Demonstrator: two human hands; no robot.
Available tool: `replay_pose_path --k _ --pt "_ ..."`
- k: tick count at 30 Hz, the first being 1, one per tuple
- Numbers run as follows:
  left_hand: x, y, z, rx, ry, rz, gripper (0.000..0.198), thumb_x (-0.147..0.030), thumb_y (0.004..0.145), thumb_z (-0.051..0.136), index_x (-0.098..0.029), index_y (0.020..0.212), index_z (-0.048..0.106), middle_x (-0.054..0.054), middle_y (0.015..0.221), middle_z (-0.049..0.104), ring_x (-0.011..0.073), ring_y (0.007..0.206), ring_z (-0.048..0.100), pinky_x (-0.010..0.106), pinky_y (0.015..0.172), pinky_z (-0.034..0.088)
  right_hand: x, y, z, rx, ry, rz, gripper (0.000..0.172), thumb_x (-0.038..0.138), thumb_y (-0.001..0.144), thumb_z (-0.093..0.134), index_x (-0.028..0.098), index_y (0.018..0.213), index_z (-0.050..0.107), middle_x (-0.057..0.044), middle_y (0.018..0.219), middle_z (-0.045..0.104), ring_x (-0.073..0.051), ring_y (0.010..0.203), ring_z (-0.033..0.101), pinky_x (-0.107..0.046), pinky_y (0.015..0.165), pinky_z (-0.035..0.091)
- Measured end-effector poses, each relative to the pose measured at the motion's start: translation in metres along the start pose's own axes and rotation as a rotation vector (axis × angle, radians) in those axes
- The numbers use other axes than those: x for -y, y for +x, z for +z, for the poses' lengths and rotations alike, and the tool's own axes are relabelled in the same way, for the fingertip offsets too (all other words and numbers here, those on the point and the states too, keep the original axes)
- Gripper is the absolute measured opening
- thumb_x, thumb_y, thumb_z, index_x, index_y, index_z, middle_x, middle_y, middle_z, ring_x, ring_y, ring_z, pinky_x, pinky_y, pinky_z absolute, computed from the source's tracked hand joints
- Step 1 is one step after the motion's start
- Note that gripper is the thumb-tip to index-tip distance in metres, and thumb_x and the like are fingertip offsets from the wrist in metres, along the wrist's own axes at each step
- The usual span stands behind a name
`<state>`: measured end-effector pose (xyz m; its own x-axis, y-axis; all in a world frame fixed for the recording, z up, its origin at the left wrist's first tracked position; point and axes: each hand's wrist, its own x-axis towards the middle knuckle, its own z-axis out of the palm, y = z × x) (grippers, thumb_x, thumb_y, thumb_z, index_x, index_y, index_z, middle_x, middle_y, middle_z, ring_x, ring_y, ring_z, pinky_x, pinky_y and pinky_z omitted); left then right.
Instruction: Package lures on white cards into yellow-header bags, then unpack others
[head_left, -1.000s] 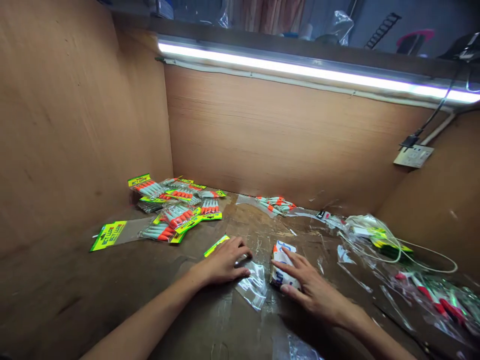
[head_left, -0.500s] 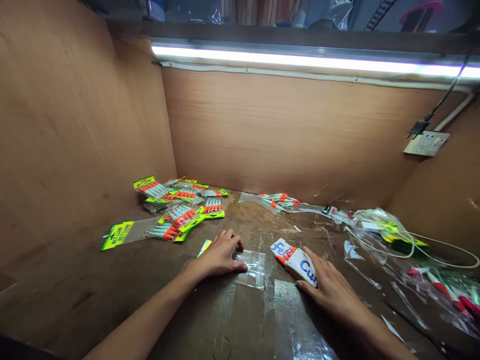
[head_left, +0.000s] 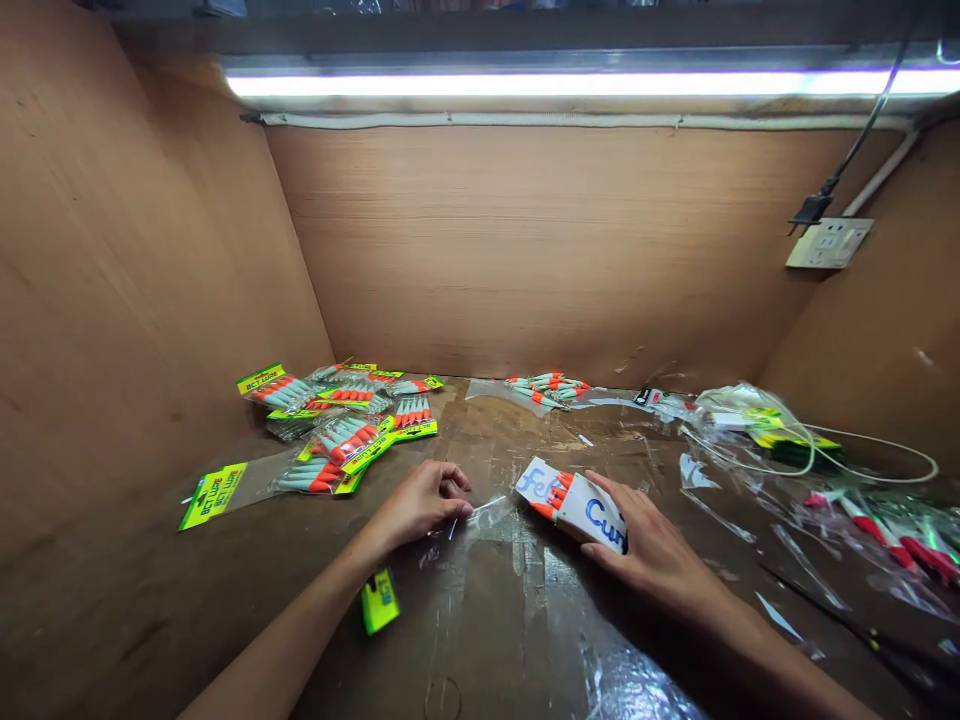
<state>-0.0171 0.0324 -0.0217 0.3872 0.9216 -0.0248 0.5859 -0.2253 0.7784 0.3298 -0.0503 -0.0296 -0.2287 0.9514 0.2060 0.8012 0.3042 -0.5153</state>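
My left hand [head_left: 429, 505] is closed, thumb and finger pinching the edge of a clear plastic bag [head_left: 491, 512]. A yellow-green header card [head_left: 381, 602] hangs below my left wrist and seems to belong to that bag. In my right hand [head_left: 651, 545] is a white card sleeve [head_left: 592, 512] with blue handwriting, its fingers wrapped round the right end. Several orange lure tips [head_left: 551, 497] show at the sleeve's left end, which faces the bag with a small gap between. The lures' other ends are hidden.
Bagged orange-and-white lures [head_left: 349, 440] are heaped at left. Loose lures [head_left: 551, 388] lie by the back wall. At right are a white cord [head_left: 885, 463], red-and-white lures in plastic [head_left: 885, 530], plastic scraps and dark scissors [head_left: 847, 625]. A plug [head_left: 810, 210] hangs near the socket.
My left hand has lifted the bag off the table, and its header card now shows below the wrist. My right hand has brought the sleeve nearer, slightly raised. The view has shifted.
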Motion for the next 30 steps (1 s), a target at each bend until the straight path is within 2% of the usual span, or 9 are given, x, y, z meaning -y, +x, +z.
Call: replay_pose_path --k 3,8,10,12,18,21,25,28,30 --pt "-0.007 0.000 0.001 0.021 -0.105 0.026 0.027 -0.039 0.079 0.069 -0.015 0.089 0.071 0.006 0.082 0.075 0.0198 0.076 0.068 0.026 0.065 0.045 -0.002 0.002 -0.002 -0.038 0.003 -0.024 0.080 0.040 0.079 0.067 0.024 0.150 0.035 -0.009 0.146 0.049 -0.030 0.128 0.048 -0.044 0.108 0.039" --pt "-0.013 -0.001 0.005 0.186 -0.264 0.028 0.045 -0.040 0.076 0.075 -0.014 0.112 0.070 0.007 0.087 0.077 0.0202 0.079 0.069 0.027 0.071 0.048 -0.006 0.006 -0.005 -0.061 0.012 -0.068 0.083 0.033 0.075 0.067 0.023 0.150 0.035 -0.010 0.146 0.049 -0.032 0.131 0.046 -0.046 0.111 0.038" --pt "-0.014 -0.001 0.008 0.186 -0.237 0.036 0.047 -0.040 0.076 0.074 -0.014 0.115 0.069 0.007 0.087 0.077 0.0206 0.080 0.070 0.028 0.072 0.049 -0.005 0.006 -0.009 -0.068 0.053 -0.066 0.082 0.032 0.075 0.066 0.024 0.150 0.035 -0.009 0.147 0.049 -0.032 0.132 0.046 -0.046 0.111 0.038" --pt "-0.017 -0.002 0.010 0.083 -0.151 0.072 0.042 -0.039 0.078 0.073 -0.015 0.113 0.070 0.006 0.086 0.077 0.0211 0.080 0.070 0.028 0.072 0.050 -0.001 0.005 -0.015 -0.060 0.138 -0.045 0.081 0.032 0.076 0.066 0.026 0.150 0.034 -0.008 0.148 0.047 -0.032 0.132 0.047 -0.046 0.111 0.039" --pt "-0.034 -0.019 0.003 -0.536 0.172 0.318 0.036 -0.038 0.089 0.067 -0.027 0.123 0.067 0.003 0.104 0.077 0.0216 0.095 0.072 0.033 0.089 0.052 0.024 -0.007 -0.031 0.133 0.398 -0.040 0.087 0.036 0.076 0.069 0.025 0.153 0.029 -0.011 0.148 0.047 -0.032 0.130 0.050 -0.048 0.108 0.042" --pt "-0.036 -0.030 -0.001 -0.657 0.300 0.518 0.028 -0.032 0.092 0.064 -0.029 0.119 0.069 0.002 0.111 0.076 0.0216 0.106 0.069 0.035 0.098 0.050 0.036 -0.013 -0.035 0.173 0.403 -0.064 0.088 0.029 0.073 0.068 0.026 0.153 0.030 -0.011 0.149 0.047 -0.033 0.133 0.047 -0.049 0.109 0.041" --pt "-0.038 -0.032 0.003 -0.573 0.318 0.621 0.025 -0.029 0.092 0.064 -0.030 0.117 0.070 0.001 0.109 0.076 0.0210 0.104 0.070 0.034 0.095 0.051 0.037 -0.014 -0.048 0.104 0.380 -0.105 0.087 0.021 0.074 0.066 0.028 0.152 0.029 -0.010 0.150 0.045 -0.031 0.132 0.049 -0.045 0.109 0.043" --pt "-0.046 -0.030 0.001 -0.541 0.134 0.500 0.032 -0.035 0.090 0.067 -0.028 0.122 0.067 0.002 0.096 0.077 0.0195 0.091 0.072 0.033 0.088 0.053 0.024 -0.009 -0.058 -0.052 0.324 -0.056 0.084 0.026 0.078 0.066 0.028 0.152 0.028 -0.010 0.150 0.044 -0.030 0.131 0.050 -0.044 0.108 0.044" --pt "-0.053 -0.030 -0.006 -0.445 -0.066 0.410 0.044 -0.039 0.087 0.070 -0.026 0.129 0.061 0.001 0.083 0.075 0.0179 0.079 0.071 0.032 0.081 0.055 0.014 -0.005 -0.061 -0.112 0.283 -0.012 0.083 0.028 0.079 0.066 0.027 0.152 0.027 -0.011 0.147 0.046 -0.030 0.129 0.051 -0.045 0.107 0.043"
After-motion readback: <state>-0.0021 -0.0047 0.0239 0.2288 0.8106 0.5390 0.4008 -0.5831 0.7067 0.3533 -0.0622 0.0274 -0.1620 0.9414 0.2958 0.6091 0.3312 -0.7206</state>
